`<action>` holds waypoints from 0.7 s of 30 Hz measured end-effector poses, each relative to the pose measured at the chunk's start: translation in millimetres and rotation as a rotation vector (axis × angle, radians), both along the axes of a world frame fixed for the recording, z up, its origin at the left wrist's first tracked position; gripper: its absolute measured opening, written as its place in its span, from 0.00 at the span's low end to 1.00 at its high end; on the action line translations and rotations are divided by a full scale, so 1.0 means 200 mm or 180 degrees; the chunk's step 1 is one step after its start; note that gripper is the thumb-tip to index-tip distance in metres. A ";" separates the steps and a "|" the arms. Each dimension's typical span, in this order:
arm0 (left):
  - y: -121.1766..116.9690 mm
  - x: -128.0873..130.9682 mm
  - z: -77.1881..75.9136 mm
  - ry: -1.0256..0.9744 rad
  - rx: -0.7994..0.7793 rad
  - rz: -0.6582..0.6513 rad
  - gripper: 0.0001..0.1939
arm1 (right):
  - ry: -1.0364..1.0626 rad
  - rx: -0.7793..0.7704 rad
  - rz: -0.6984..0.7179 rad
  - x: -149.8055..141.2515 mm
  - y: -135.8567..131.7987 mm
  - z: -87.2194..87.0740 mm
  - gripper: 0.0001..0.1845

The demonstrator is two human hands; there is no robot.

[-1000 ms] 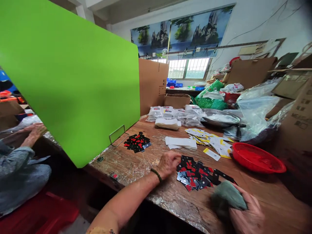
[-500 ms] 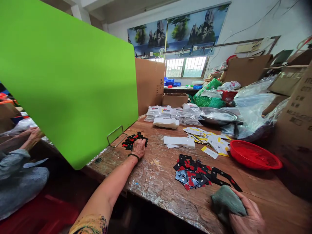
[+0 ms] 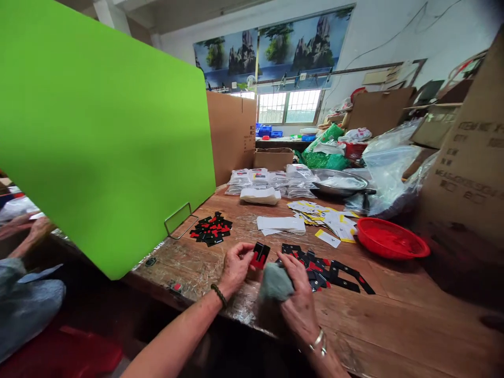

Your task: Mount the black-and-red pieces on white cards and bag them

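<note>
Pinching a flat black-and-red piece (image 3: pixel 261 256) by its edge in left grip (image 3: pixel 235 266), left of the grey-green wad (image 3: pixel 276 282) clasped in right grip (image 3: pixel 300 296); could slip if bumped.

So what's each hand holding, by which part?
Left hand: a black-and-red piece, by its left edge. Right hand: a grey-green wad, by its right side.

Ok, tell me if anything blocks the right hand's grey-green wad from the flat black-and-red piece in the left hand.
Nothing visible does. The grey-green wad in the right hand is beside the flat black-and-red piece in the left hand; whether they touch is unclear.
</note>
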State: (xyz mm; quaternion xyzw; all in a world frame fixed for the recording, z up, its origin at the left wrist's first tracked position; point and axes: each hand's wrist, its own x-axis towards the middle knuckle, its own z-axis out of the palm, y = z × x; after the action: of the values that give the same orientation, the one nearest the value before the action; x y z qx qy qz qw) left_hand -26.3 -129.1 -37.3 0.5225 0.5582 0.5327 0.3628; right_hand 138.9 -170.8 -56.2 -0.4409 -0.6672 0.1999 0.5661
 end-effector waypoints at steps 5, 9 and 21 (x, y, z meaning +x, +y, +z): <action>-0.15 0.14 0.04 -0.1520 -0.0222 -0.0593 0.15 | 0.0768 -0.0574 0.0157 -0.10 0.06 0.02 0.30; -0.17 0.18 0.04 -0.1883 -0.0446 -0.0745 0.20 | 0.1050 -0.0701 0.0024 -0.04 0.07 0.02 0.26; -0.09 0.27 0.06 -0.1349 -0.0832 -0.0500 0.16 | 0.0068 -0.0184 -0.1339 0.37 0.21 0.01 0.29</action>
State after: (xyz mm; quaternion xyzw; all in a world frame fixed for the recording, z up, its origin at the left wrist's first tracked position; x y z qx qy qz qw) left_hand 27.9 -147.1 -24.9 0.3897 0.4915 0.5239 0.5764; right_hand 213.4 -129.5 -54.0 -0.5843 -0.5484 0.1011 0.5896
